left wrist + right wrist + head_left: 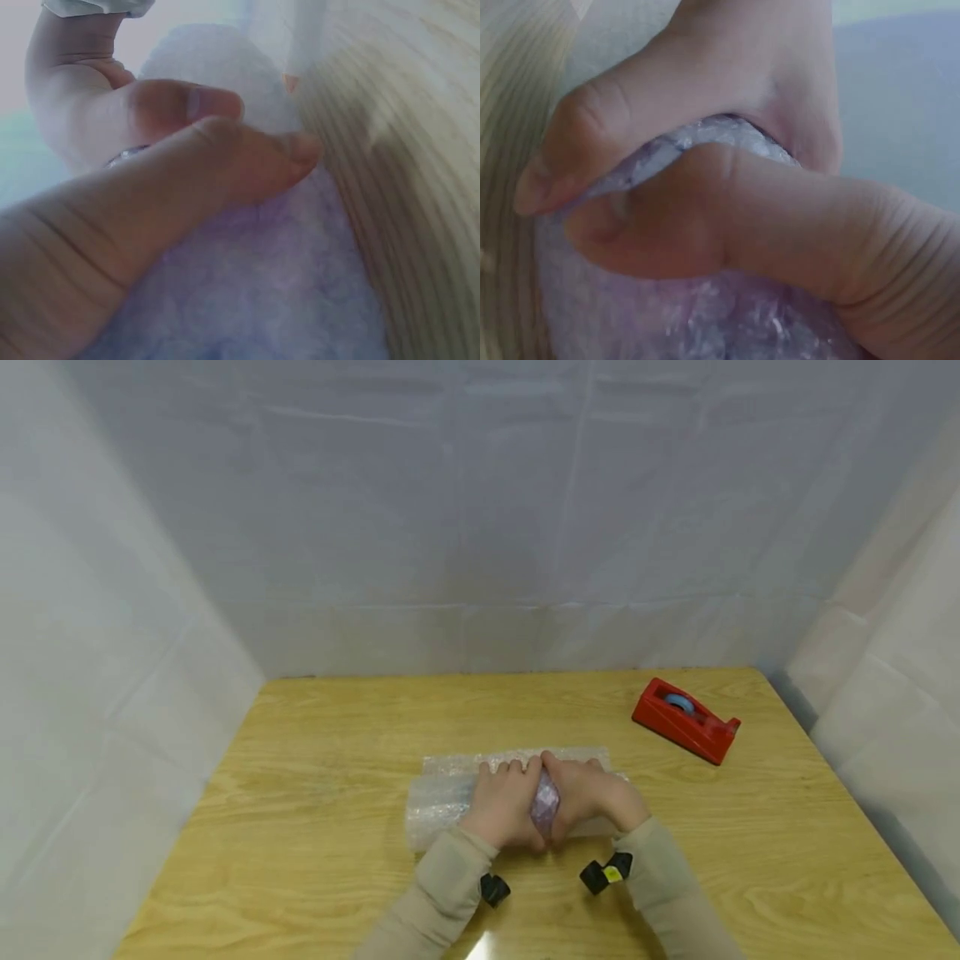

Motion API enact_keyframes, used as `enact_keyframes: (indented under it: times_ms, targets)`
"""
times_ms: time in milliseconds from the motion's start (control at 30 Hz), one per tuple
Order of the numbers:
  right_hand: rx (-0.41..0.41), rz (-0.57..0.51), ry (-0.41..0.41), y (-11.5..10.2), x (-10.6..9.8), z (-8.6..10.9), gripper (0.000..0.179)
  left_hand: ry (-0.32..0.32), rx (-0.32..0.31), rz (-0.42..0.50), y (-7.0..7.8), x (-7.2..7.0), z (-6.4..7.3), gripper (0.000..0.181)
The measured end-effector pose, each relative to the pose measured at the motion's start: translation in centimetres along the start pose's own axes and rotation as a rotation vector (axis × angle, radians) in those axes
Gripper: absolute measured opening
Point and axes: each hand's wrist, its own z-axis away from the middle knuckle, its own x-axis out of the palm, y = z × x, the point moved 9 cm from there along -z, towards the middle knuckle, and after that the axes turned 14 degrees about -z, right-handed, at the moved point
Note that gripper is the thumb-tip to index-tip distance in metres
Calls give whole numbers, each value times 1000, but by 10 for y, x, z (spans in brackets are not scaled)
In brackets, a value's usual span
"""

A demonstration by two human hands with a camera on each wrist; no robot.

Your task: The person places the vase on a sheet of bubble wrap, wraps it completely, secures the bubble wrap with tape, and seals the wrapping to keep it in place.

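One roll of bubble wrap (438, 810) lies on the table (315, 735) under the two hands; one purple thing (545, 802) shows inside it, between them. The left hand (504, 806) and the right hand (591, 789) both grip the roll, fingers curled around it, thumbs nearly meeting. Beyond the right hand, to its right, one red dispenser (681, 729) contains one blue tape roll (680, 702).

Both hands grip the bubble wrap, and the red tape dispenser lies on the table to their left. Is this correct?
The side is wrong: the left hand and right hand do grip the bubble wrap, but the red tape dispenser lies on the table to their right, as the head view shows.
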Motion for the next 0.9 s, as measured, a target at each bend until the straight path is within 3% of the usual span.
enact_keyframes:
  times_ms: [233,333,500,633,900]
  targets:
    - [5,-189,-54,6,5,5,94,-66,36,77,1,1,0,111]
    - [4,-251,-73,8,6,5,96,-82,48,109,1,1,0,111]
    - [13,-261,-82,11,5,3,104,-105,55,142,0,2,-1,115]
    - [32,-195,-61,12,2,3,109,-132,55,140,0,5,-5,118]
    - [4,173,128,-7,-9,21,90,-154,52,111,1,6,-8,117]
